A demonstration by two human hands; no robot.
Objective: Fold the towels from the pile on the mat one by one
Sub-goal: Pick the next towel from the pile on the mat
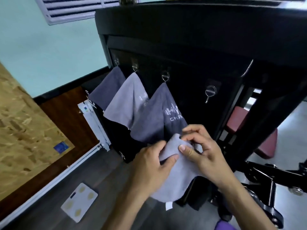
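I am holding a light grey towel [176, 176] up in front of me, in the air just below the black rack [191, 39], not on any mat that I can see. My left hand [149, 165] is gripping its upper left edge, thumb pressing across the cloth. My right hand [201, 146] is pinching the top corner between thumb and curled fingers, seemingly working at a small loop there. The rest is hanging loose, a white label [169, 206] dangling at the bottom hem.

I judge the risk to be in that small corner: if my right pinch slips, the cloth will be sagging from one hand and could be brushing the floor. The dark towel [159, 120] hanging just behind is almost touching my fingers, so I could be snagging it too.

Three towels are hanging from ring hooks on the rack; one empty hook [210, 92] is sitting to their right. Below is a grey floor with a white scale [79, 202]. A pale green wall with a vent [69, 7] is standing to the left, beside a chipboard panel [25, 130].
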